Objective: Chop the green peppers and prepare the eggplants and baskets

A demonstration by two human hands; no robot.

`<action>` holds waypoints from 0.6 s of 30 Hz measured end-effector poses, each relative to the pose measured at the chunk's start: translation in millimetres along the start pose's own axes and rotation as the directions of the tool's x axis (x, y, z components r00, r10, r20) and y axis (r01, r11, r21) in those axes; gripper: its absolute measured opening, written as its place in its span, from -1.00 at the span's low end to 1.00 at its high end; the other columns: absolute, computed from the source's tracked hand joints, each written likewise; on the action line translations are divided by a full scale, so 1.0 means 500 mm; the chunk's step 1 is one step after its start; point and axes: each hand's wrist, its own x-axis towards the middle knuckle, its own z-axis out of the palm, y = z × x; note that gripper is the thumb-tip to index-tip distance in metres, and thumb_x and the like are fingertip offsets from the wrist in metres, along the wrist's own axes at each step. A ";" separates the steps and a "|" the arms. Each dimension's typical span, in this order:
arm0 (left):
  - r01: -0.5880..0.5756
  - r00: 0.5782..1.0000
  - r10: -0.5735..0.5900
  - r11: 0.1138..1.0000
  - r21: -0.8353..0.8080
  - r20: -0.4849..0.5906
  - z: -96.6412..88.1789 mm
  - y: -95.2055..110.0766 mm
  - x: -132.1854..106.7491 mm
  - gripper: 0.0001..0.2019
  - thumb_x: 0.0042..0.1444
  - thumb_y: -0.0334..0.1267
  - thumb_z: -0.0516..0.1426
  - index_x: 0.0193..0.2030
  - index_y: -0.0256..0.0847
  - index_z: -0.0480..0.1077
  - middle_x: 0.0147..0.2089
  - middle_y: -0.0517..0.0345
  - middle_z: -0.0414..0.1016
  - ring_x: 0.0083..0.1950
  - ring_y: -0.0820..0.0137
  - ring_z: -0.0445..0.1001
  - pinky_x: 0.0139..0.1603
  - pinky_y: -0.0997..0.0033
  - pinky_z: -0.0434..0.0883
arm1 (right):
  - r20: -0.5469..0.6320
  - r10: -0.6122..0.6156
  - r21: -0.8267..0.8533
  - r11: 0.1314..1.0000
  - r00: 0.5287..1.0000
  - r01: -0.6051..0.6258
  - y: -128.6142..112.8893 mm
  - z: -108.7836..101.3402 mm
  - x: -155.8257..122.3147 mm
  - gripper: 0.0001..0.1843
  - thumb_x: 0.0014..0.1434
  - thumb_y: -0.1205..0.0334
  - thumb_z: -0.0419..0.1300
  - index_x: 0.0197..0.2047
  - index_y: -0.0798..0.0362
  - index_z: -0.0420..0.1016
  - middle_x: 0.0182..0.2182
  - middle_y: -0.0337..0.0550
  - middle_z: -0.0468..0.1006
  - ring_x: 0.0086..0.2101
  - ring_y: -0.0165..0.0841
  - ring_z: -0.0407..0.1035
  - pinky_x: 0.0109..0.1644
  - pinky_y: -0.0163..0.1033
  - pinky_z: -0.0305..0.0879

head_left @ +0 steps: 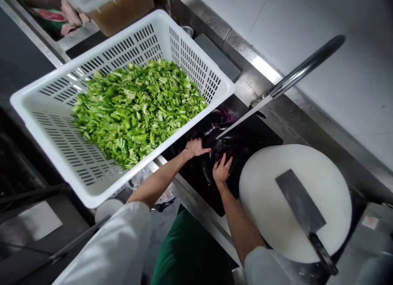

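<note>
Dark purple eggplants (206, 170) lie piled in a sink (260, 131) below a running faucet (307, 68). A thin stream of water (242, 119) falls onto them. My left hand (195, 148) rests on the pile beside the basket's rim, thumb stretched out to the right and the other fingertips partly hidden. Close to its right, my right hand (221, 169) touches the eggplants with its fingers spread. Neither hand is wrapped around anything that I can see. The dark sink makes single eggplants hard to separate.
A large white slotted basket (123, 186) of chopped green peppers (138, 109) spans the sink on the left. On the right, a cleaver (301, 199) lies on a round white cutting board (260, 182). A lidded plastic container (123, 10) stands behind the basket.
</note>
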 end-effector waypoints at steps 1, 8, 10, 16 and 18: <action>0.052 0.999 -0.052 0.998 0.021 -0.007 -0.001 0.001 -0.017 -0.09 0.22 0.46 0.12 0.31 -0.43 0.38 0.21 -0.43 0.52 0.26 -0.19 0.48 0.31 -0.02 0.37 | -0.020 -0.007 -0.026 1.000 1.000 0.006 0.000 0.013 0.000 -0.24 0.44 0.12 -0.07 0.63 0.08 -0.02 0.58 0.27 -0.25 0.51 0.13 -0.11 0.43 0.25 0.20; -0.094 0.991 0.117 0.955 0.282 -0.066 -0.002 0.032 0.029 -0.19 0.39 0.17 0.11 0.55 -0.40 0.12 0.36 -0.44 0.38 0.34 -0.16 0.40 0.39 -0.08 0.28 | -0.026 -0.001 -0.179 0.984 1.000 -0.003 -0.049 0.052 0.045 -0.23 0.39 0.32 0.01 0.62 0.09 0.06 0.57 0.41 -0.29 0.50 0.27 -0.15 0.40 0.33 0.19; -0.123 0.990 0.139 0.945 0.303 -0.031 0.000 0.029 0.060 -0.19 0.39 0.13 0.13 0.58 -0.38 0.08 0.37 -0.44 0.36 0.33 -0.16 0.39 0.39 -0.12 0.28 | -0.019 0.008 -0.200 0.980 1.000 -0.011 -0.063 0.057 0.056 -0.19 0.33 0.38 0.07 0.62 0.04 0.08 0.57 0.41 -0.30 0.50 0.29 -0.14 0.39 0.34 0.20; -0.083 0.997 0.078 0.959 0.271 0.028 0.001 0.033 0.077 -0.10 0.34 0.17 0.18 0.62 -0.29 0.01 0.39 -0.45 0.34 0.29 -0.17 0.46 0.23 -0.01 0.42 | 0.013 0.063 -0.026 0.998 0.998 -0.062 -0.033 0.026 0.031 -0.11 0.35 0.22 0.14 0.65 -0.16 -0.08 0.58 0.33 -0.26 0.38 0.26 0.20 0.21 0.29 0.42; -0.020 1.000 0.018 0.967 0.252 0.012 -0.005 0.054 0.057 -0.09 0.33 0.16 0.21 0.63 -0.29 0.01 0.36 -0.49 0.37 0.29 -0.20 0.48 0.24 -0.02 0.42 | 0.021 0.099 0.115 0.988 0.995 -0.101 -0.008 0.008 0.019 -0.07 0.34 0.12 0.17 0.66 -0.08 -0.12 0.51 0.36 0.05 0.29 0.17 0.34 0.23 0.25 0.41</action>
